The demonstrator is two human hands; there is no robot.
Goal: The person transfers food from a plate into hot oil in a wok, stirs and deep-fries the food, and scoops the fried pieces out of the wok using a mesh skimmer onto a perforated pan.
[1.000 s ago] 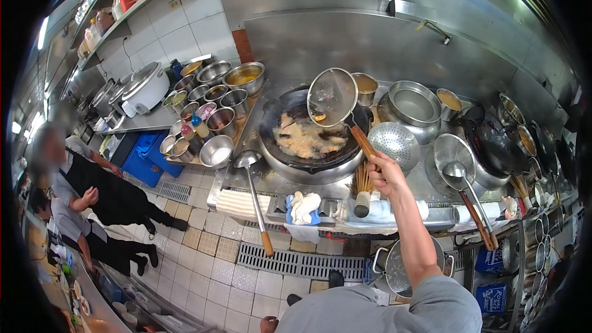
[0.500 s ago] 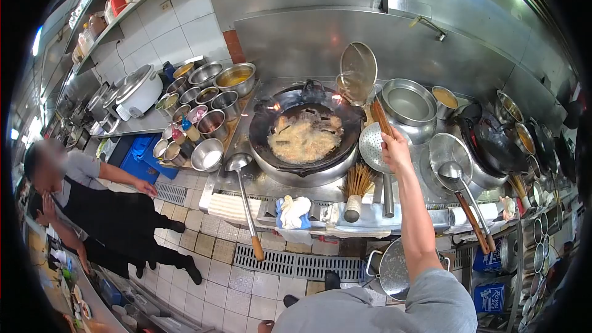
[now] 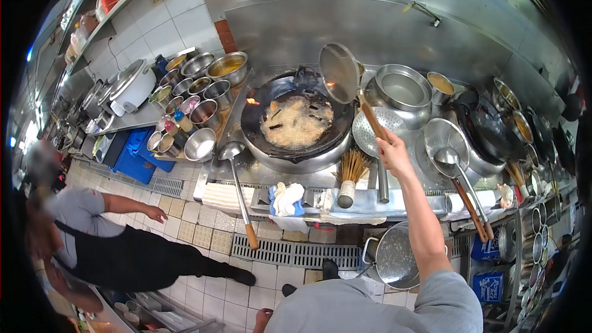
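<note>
My right hand [image 3: 393,153] is closed around the wooden handle of a round mesh strainer [image 3: 339,73]. The strainer's disc is tilted up above the back right rim of a black wok [image 3: 251,120]. Pieces of food fry in bubbling oil [image 3: 299,124] inside the wok, with flames showing at its edge. Below my right hand lies a perforated skimmer [image 3: 368,128], and a bamboo brush [image 3: 354,169] stands beside it. At the bottom edge, my left hand [image 3: 263,317] hangs low by my side, mostly cut off, its fingers unclear.
A long-handled ladle [image 3: 237,176] juts past the stove's front edge. Another ladle [image 3: 448,157] rests in a strainer [image 3: 435,135] on the right. Seasoning pots [image 3: 203,112] crowd the left. A co-worker [image 3: 111,234] walks at left. A large pot [image 3: 398,259] is below the counter.
The strainer has shifted left, nearer the wok, and its handle slants more. The co-worker has stepped forward with legs apart. The whole view has shifted slightly.
</note>
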